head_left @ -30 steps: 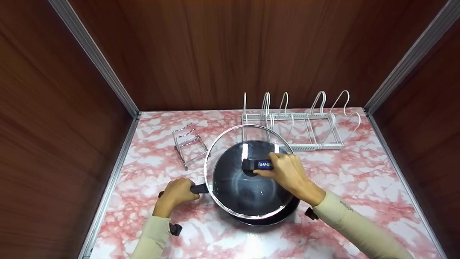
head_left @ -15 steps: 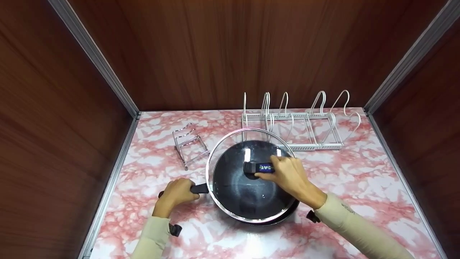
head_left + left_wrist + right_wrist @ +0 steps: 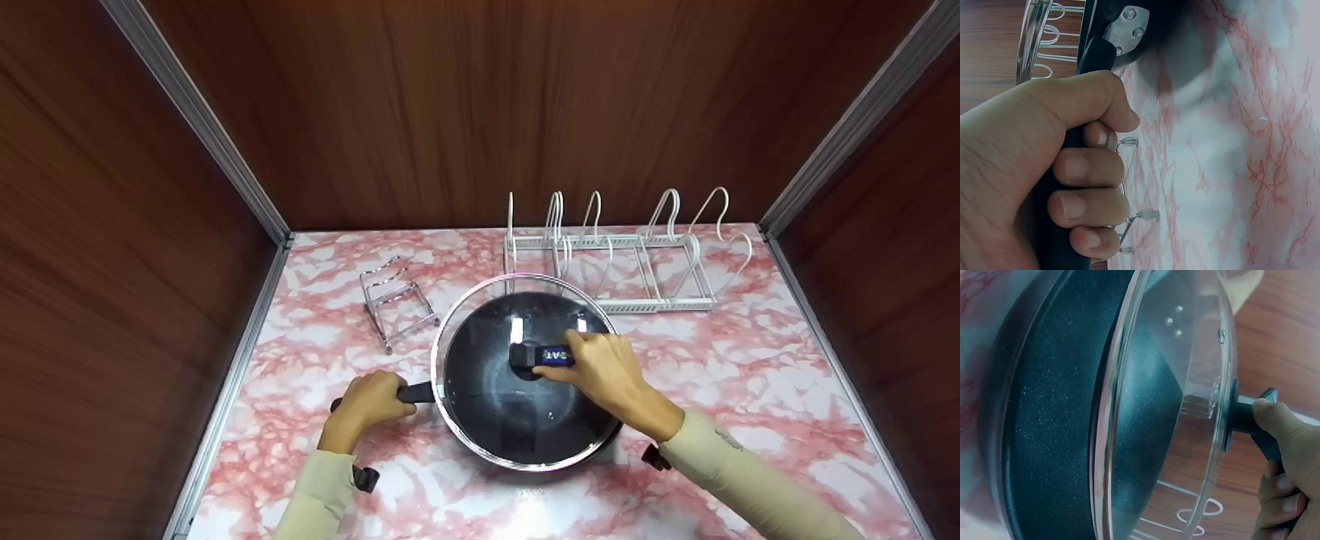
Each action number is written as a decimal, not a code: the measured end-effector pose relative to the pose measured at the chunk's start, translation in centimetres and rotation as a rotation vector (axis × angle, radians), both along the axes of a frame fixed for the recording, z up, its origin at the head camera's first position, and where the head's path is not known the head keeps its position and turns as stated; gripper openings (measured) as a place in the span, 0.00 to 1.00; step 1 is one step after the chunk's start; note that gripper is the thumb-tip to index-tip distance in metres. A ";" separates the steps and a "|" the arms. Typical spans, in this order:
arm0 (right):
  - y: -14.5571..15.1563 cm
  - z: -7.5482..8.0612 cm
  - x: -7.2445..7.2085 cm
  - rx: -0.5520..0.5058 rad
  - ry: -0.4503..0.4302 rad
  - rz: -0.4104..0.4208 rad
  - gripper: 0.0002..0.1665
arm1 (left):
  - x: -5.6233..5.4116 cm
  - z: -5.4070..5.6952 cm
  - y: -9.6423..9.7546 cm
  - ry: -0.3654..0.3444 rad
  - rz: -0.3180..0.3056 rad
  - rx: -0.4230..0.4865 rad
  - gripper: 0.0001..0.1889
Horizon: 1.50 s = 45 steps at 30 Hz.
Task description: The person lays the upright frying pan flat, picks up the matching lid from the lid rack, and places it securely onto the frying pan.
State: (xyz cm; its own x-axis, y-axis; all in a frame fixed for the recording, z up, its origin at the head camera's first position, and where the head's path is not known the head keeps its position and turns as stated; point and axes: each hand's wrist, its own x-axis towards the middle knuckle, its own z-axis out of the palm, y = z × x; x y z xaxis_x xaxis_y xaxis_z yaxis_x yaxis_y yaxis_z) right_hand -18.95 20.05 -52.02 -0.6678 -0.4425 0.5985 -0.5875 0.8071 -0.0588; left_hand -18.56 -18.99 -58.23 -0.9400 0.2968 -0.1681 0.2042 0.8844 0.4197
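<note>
My left hand [image 3: 373, 399] grips the black handle [image 3: 417, 393] of a dark frying pan [image 3: 1050, 410] on the table. In the left wrist view its fingers curl round that handle, below a metal plate [image 3: 1129, 29] with rivets. A glass lid [image 3: 495, 416] with a metal rim is over the pan; the right wrist view shows it tilted, with a gap between its rim and the pan's along part of the edge. My right hand [image 3: 609, 375] holds the lid's black knob [image 3: 551, 355], which carries a blue label. The lid hides most of the pan from above.
A white wire rack [image 3: 622, 306] with tall looped dividers stands behind the pan to the right. To the left is a small chrome wire stand [image 3: 397, 304]. Wood-patterned walls [image 3: 480, 112] enclose the red-and-white marbled table [image 3: 750, 382] at the back and both sides.
My right hand has brought the lid slightly toward the front and right, so it covers more of the pan's front edge. The left hand and the pan have stayed still.
</note>
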 end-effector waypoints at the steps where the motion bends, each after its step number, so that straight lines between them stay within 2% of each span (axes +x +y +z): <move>1: 0.0 0.0 0.1 0.000 -0.006 -0.002 0.37 | 0.0 0.0 0.0 -0.003 0.001 0.002 0.13; 15: 0.4 -0.2 0.3 -0.008 -0.078 -0.028 0.35 | -0.1 0.0 -0.1 -0.018 0.000 -0.013 0.13; 45: 0.7 -1.5 0.0 0.005 -0.201 -0.085 0.36 | -0.1 -0.3 0.0 0.016 -0.012 -0.013 0.12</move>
